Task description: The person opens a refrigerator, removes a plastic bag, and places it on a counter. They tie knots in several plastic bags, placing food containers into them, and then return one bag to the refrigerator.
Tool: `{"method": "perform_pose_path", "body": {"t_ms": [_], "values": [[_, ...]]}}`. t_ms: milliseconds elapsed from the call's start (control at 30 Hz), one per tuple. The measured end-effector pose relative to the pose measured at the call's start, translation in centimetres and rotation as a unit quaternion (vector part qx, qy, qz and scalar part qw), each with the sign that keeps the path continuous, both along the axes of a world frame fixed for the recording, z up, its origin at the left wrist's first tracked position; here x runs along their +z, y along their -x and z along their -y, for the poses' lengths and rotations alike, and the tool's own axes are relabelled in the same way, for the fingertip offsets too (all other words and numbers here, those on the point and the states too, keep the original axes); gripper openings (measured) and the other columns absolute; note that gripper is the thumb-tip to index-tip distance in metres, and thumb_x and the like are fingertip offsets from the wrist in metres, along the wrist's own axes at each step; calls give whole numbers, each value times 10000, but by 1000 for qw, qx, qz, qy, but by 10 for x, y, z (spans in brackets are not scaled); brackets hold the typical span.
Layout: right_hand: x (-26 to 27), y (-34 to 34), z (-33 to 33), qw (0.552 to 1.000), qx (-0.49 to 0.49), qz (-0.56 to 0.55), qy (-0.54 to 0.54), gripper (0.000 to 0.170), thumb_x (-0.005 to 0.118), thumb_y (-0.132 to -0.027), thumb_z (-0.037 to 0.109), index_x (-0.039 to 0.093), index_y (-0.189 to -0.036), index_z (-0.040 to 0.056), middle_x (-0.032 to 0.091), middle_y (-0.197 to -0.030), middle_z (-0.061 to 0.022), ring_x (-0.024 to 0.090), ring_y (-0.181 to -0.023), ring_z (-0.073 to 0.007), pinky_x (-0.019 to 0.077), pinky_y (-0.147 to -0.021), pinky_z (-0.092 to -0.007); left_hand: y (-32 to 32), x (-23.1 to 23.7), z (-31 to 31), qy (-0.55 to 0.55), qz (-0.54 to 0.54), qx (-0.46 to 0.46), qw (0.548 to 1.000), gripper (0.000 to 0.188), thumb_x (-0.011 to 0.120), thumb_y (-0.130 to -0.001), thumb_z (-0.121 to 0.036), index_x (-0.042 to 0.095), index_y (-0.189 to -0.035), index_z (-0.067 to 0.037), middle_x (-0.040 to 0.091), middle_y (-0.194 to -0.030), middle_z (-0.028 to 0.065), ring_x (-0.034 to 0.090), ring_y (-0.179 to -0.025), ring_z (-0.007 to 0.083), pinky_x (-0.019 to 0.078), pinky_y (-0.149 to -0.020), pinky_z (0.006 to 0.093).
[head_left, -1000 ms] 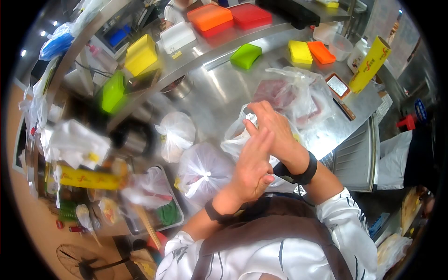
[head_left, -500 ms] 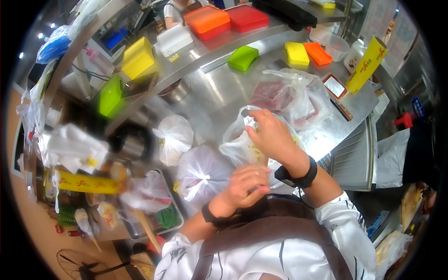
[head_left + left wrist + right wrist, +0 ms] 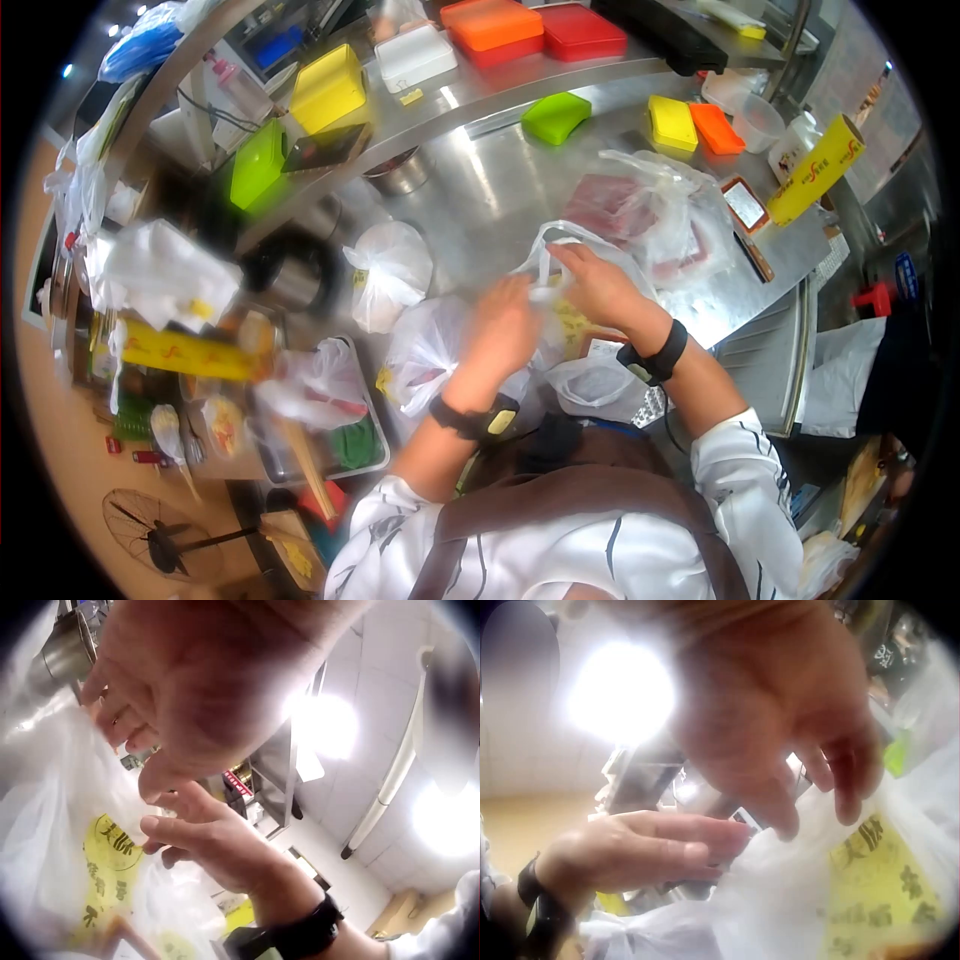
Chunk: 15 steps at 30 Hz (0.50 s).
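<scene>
From above, two tied bags (image 3: 395, 265) are crowding the left of an open white bag (image 3: 568, 322), with the left hand (image 3: 502, 335) partly hiding the nearer one; a knife (image 3: 753, 257) is lying to the right, and the white bag is sitting beneath both hands, its handle looping up by the right hand (image 3: 603, 290). The left wrist is adding a pale ceiling pipe (image 3: 390, 787); a yellow panel (image 3: 109, 855) on the bag is bearing dark characters; the right wrist is showing cloudy, crumpled plastic, the left fingers (image 3: 697, 825) stretching nearly straight beside it; whether either hand is gripping, I cannot tell.
</scene>
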State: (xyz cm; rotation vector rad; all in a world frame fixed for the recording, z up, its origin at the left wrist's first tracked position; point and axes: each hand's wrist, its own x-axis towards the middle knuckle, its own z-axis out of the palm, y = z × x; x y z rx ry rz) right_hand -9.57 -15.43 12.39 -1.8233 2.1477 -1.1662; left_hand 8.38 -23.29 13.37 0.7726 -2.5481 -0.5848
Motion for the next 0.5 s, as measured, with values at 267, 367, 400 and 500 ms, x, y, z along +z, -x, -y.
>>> {"method": "perform_pose_path", "body": {"t_ms": [267,367,400,500], "values": [[43,5,-35,946,109,-22,-306,203,555,-765,26,637,-950,15,607,-1107,-166,621,-945,-335,494,-812,-423,1,-6,-7,-17,182,-55,982,273,614,-729,-23,658,-997,-48,627,-1053,135,500,-1195,335,270,-1086,541],[52,6,-29,982,159,-19,96,191,518,-779,17,644,-923,21,654,-980,-167,633,-897,-314,496,-808,-409,-8,-4,-7,-8,-36,-153,988,218,564,-674,42,649,-849,-56,615,-961,115,543,-1101,308,253,-1097,558],[43,5,-22,974,192,14,121,194,487,-795,17,641,-912,37,674,-956,-144,635,-873,-326,500,-814,-407,-11,0,-8,-30,-25,-175,984,219,547,-670,58,642,-832,-54,606,-929,108,556,-1055,295,247,-1103,560],[23,4,-17,949,233,131,-167,184,532,-794,34,651,-935,43,664,-1050,-133,634,-891,-353,500,-805,-419,-20,0,-6,-48,2,-200,979,220,531,-666,63,637,-822,-51,595,-883,99,573,-984,279,240,-1111,564]]}}
